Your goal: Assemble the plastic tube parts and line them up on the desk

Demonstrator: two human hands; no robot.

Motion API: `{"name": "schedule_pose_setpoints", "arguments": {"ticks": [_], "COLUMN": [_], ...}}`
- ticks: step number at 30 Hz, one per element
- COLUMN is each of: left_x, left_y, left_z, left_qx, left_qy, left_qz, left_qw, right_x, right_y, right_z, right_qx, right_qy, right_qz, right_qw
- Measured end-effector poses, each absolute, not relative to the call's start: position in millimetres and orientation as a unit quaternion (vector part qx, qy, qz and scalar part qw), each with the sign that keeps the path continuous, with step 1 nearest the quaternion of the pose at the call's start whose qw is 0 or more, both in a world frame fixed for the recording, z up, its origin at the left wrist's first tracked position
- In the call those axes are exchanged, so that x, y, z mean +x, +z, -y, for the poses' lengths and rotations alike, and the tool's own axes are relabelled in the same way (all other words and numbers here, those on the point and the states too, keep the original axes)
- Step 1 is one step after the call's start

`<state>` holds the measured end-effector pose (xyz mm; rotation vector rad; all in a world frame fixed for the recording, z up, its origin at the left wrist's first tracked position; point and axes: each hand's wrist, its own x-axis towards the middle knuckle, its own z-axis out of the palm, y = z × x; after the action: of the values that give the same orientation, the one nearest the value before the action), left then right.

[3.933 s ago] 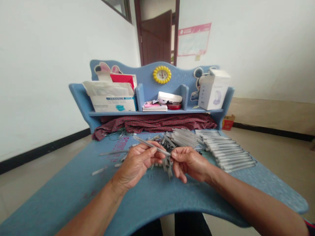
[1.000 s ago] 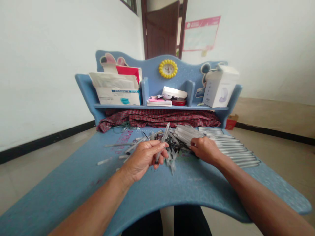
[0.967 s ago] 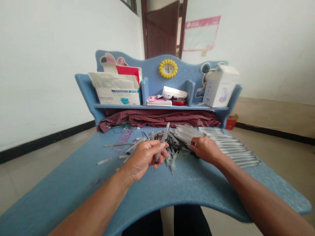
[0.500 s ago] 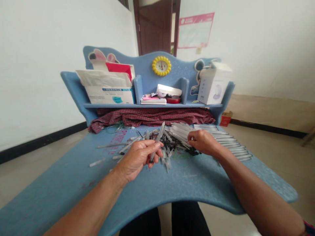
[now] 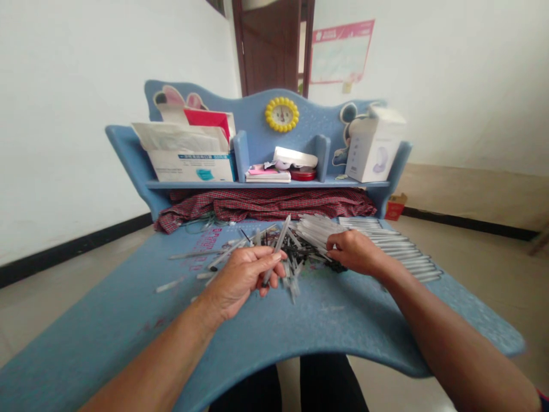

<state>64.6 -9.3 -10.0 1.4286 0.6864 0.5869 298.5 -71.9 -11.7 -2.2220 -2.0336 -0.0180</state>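
My left hand [image 5: 253, 272] grips a clear pen barrel [image 5: 281, 241] with a dark lower end, its tip slanting up and away from me. Beyond it lies a loose heap of black and clear pen parts [image 5: 295, 260]. My right hand [image 5: 351, 249] is at the right side of this heap, fingers curled and pinched together; whatever is between the fingertips is too small to make out. Close behind that hand is a bundle of translucent pen tubes [image 5: 317, 226]. To its right, assembled-looking pens [image 5: 405, 254] lie side by side in a row.
A blue table [image 5: 334, 320] with a curved front edge carries everything. At its back a red checked cloth [image 5: 266, 203] lies beneath a shelf holding a mask box [image 5: 189, 166], a red tin [image 5: 302, 173] and a white box [image 5: 373, 149]. A yellow-rimmed clock [image 5: 282, 114] sits above.
Hardly anything differs. My left hand still holds the pen barrel, shifted very slightly, and my right hand stays by the heap with fingers a little lower.
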Motion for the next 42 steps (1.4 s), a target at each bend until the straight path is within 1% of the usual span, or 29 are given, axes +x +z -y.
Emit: {"name": "schedule_pose_setpoints", "arguments": {"ticks": [4, 9, 14, 30, 34, 39, 42], "left_x": [64.1, 63.5, 64.6, 63.8, 64.0, 64.0, 63.8], "left_y": [-10.2, -11.8, -10.3, -13.4, -13.3, -13.2, -12.7], "left_z": [9.1, 7.8, 9.4, 6.8, 7.4, 7.0, 6.3], "left_qx": [0.641, 0.643, 0.639, 0.651, 0.648, 0.639, 0.632], "left_qy": [0.260, 0.260, 0.266, 0.254, 0.258, 0.268, 0.279], "left_qz": [-0.300, -0.307, -0.313, -0.310, -0.310, -0.311, -0.308], "left_qw": [0.657, 0.652, 0.651, 0.644, 0.646, 0.650, 0.654], "right_x": [288.1, 282.8, 281.0, 280.7, 281.3, 277.4, 270.0], "right_y": [-15.6, -20.1, -21.6, -21.8, -22.8, -24.3, -26.0], "right_z": [72.3, 72.2, 72.8, 73.0, 72.2, 73.1, 74.5], "right_qx": [-0.736, -0.744, -0.746, -0.748, -0.745, -0.729, -0.695], "right_qy": [-0.008, -0.049, -0.053, -0.049, -0.051, -0.060, -0.028], "right_qz": [0.673, 0.666, 0.664, 0.662, 0.665, 0.677, 0.709], "right_qw": [0.066, 0.021, -0.002, 0.001, 0.018, 0.080, 0.115]}}
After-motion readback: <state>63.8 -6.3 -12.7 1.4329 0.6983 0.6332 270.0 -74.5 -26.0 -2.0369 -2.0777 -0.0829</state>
